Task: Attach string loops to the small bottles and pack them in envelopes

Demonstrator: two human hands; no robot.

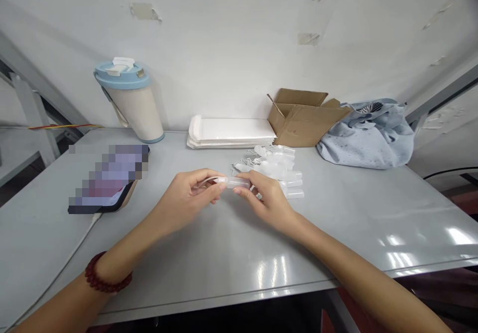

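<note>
Between my two hands, just above the grey table [209,263], is a small clear plastic tube [236,182] with a whitish end piece and a thin strap or cord at its left. My left hand [190,193] pinches the whitish end between thumb and fingers. On the tube's right end, my right hand [265,193] is closed with thumb and fingertips. Behind and beside the right hand lies a pile of similar clear tubes [278,164] with white parts and thin cords. Fingers partly hide the held tube's ends.
White padded envelopes [233,130] are stacked by the wall. Right of them stand an open cardboard box [306,124] and a bundled light-blue cloth [368,141]. At left are a tumbler [136,106] with a blue lid and a phone [112,178] on a white cable [61,268].
</note>
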